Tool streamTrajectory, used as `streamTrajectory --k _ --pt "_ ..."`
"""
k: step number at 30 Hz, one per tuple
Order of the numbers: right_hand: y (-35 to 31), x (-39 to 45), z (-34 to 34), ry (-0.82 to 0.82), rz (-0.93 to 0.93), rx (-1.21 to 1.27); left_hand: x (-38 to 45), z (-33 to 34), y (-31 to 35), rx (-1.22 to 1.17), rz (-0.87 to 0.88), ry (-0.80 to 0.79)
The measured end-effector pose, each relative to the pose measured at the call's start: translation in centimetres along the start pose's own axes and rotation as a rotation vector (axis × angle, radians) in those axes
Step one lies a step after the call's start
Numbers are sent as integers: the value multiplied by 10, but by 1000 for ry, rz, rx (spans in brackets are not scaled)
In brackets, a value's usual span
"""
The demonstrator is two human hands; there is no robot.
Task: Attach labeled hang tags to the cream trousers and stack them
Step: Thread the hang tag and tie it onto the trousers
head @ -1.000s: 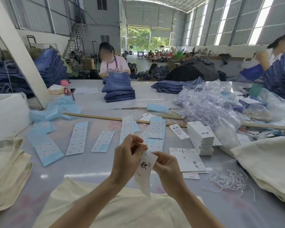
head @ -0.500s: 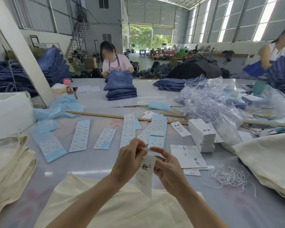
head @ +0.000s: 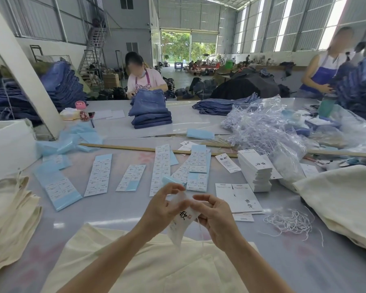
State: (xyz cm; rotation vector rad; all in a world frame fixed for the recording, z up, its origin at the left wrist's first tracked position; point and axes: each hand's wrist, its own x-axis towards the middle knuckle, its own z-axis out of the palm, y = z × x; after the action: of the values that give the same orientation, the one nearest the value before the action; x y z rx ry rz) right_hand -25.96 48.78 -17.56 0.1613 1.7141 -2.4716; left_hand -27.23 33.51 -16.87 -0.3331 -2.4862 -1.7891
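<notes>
Grey table in warehouse, our left hand and right hand both pinching white hang tag above cream trousers at 6 o'clock, label sheets at 12, tag stack at 2.

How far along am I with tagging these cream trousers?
Done, apparently: folded cream trousers piled at your left. In hand: both your left hand and right hand hold one hang tag above the cream trousers before you; it isn't attached yet. Left: another cream pile at right, seemingly untagged.
</notes>
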Motion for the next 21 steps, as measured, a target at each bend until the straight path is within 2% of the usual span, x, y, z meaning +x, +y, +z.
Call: streamTrajectory --k 5,9,15,18,21 --pt "4 -3 -3 34 -21 -38 -4 -1 -4 19 50 64" --pt "7 -15 -7 12 -54 -192 -3 6 -2 -10 33 -63" --pt "12 -47 -41 -94 -42 -499 -10 15 -18 258 25 -225" --pt "26 -71 -76 -15 -15 -817 -21 19 -45 392 -39 -309" --pt "48 -99 -105 64 39 -941 -41 32 -75 579 -43 -345"
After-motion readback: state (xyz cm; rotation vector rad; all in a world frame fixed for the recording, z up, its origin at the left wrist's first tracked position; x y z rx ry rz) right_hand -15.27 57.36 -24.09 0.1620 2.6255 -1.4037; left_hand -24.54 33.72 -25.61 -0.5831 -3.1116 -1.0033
